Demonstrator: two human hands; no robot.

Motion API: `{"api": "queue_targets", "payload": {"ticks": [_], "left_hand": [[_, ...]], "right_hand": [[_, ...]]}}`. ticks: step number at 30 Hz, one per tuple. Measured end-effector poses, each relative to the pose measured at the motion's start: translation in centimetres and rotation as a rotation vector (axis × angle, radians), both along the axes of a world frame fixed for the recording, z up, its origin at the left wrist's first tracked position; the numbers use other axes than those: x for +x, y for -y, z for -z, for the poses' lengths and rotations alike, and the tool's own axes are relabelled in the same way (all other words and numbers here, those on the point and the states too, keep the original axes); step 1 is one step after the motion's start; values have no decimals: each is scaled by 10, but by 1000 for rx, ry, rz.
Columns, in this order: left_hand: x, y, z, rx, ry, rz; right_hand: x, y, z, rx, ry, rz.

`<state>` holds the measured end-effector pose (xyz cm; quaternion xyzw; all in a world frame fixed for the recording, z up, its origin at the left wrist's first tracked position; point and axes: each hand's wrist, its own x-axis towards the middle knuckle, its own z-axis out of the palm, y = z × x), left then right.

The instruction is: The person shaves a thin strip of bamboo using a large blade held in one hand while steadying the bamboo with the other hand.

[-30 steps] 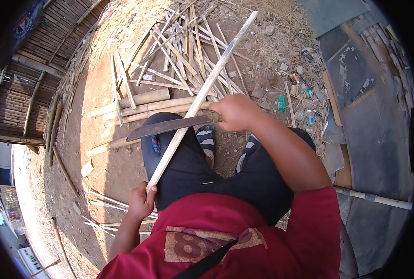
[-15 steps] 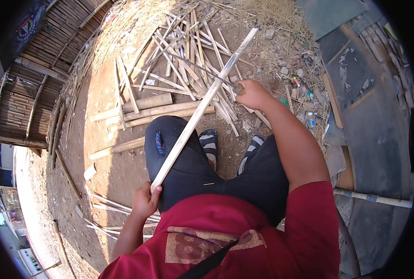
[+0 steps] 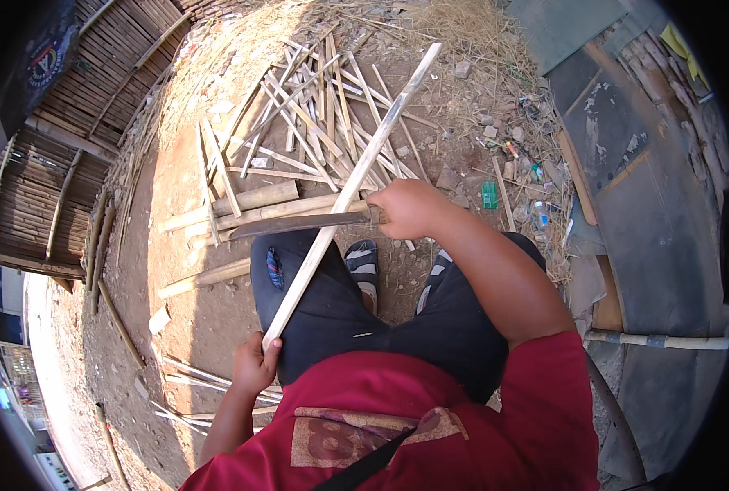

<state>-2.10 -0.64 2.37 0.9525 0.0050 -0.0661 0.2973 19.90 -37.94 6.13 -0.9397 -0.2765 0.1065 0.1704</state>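
Note:
A long, pale bamboo strip slants from my lap up and away to the right. My left hand grips its near end beside my left thigh. In my right hand is the handle of a machete, held past my knees. Its long dark blade points left and crosses the strip near the middle; whether the edge touches the strip or cuts into it, I cannot tell. The fingers of my right hand are wrapped round the handle, which they mostly hide.
Beyond my feet lies a heap of split bamboo strips. Thicker bamboo poles rest on the dirt to its left. More strips are by my left side. Litter and stones lie right, beside dark sheets.
The machete has come down along the strip toward me, its blade turning to lie nearly level across it. My left hand stays on the near end, and the strip has shifted slightly left.

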Motion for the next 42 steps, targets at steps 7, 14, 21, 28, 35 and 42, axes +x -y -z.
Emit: {"api": "queue_targets", "payload": {"ticks": [7,14,21,28,35,42], "left_hand": [[9,7,-3,13,-4,-12],[1,-1,7,-17,-26,11],[3,-4,11,-15,8,-14],[13,-3,-2,-24,-39,24],[14,0,17,-44,22,-5],[6,-10,20,-28,56,-1]], "right_hand": [[16,30,22,174,-25,171],[41,71,30,277,-152,475],[16,34,-6,41,-48,223],[45,79,26,344,108,513],[46,87,9,289,-206,555],[29,35,7,81,60,220]]}}
